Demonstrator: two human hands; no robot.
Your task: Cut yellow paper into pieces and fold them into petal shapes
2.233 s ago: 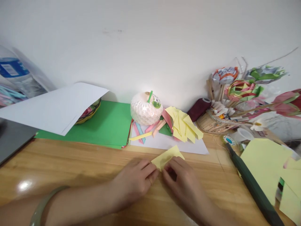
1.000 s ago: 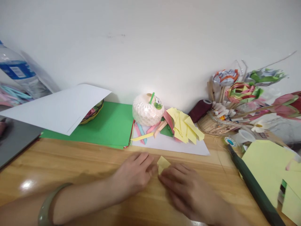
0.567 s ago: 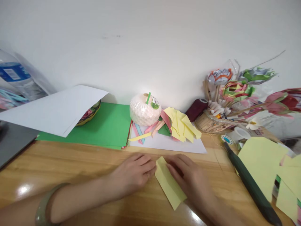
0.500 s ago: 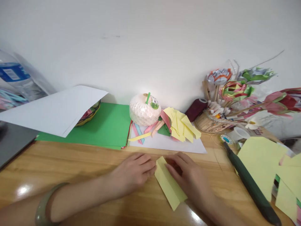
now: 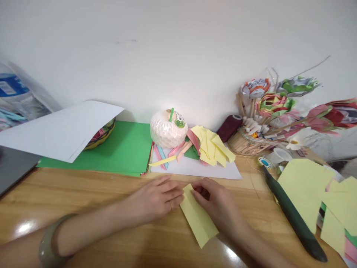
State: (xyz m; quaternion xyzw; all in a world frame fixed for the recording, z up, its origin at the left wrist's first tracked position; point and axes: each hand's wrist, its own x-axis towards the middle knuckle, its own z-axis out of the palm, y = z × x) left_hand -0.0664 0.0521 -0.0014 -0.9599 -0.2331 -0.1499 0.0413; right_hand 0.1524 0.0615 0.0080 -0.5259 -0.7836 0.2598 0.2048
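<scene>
A creased strip of yellow paper lies slantwise on the wooden table, a fold running along its length. My right hand pinches its upper right edge between thumb and curled fingers. From the other side my left hand lies flat, fingers stretched out, their tips touching the paper's upper left edge. Behind the hands, a pile of yellow paper pieces and some coloured strips rest on a white sheet.
A wrapped coconut stands by the wall, with green sheets left of it. On the right are a dark green cutter-like tool, larger yellow paper, a maroon thread spool and a basket of paper flowers.
The view has shifted slightly. My right fingers have moved up toward the top of the yellow paper and closed on its edge. My left hand has barely moved.
</scene>
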